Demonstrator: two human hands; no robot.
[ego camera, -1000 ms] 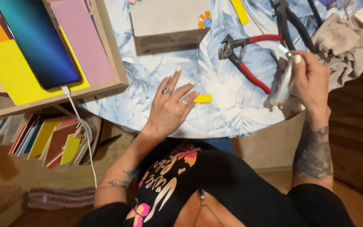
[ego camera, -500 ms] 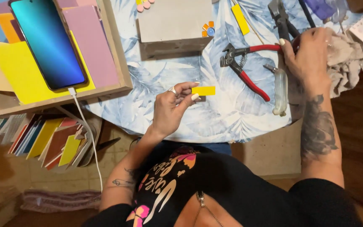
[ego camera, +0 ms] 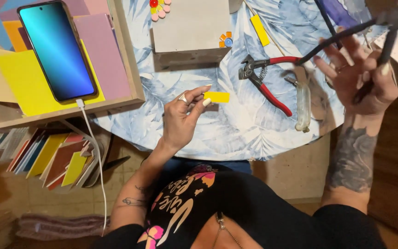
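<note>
My left hand (ego camera: 183,120) pinches one end of a small yellow rectangular tile piece (ego camera: 217,97) between thumb and fingertips, just above the blue leaf-patterned tablecloth (ego camera: 236,133). At the right edge of the table my right hand (ego camera: 360,85) is raised. It holds a black-handled plier-like tool (ego camera: 342,37), with fingers loosely spread around the handles. The tool's head is out of view at the top right.
Red-handled pliers (ego camera: 270,90) and a clear tube-shaped tool (ego camera: 302,103) lie between my hands. Behind them stands a grey block (ego camera: 190,32) with small coloured pieces, and another yellow strip (ego camera: 259,23). A phone (ego camera: 56,48) lies on coloured tiles in a wooden tray (ego camera: 130,69). Coloured sheets (ego camera: 47,157) are stacked below.
My left hand picked the yellow piece off the cloth and lifted it. My right hand laid down the clear tool, then took up the black-handled tool and raised it.
</note>
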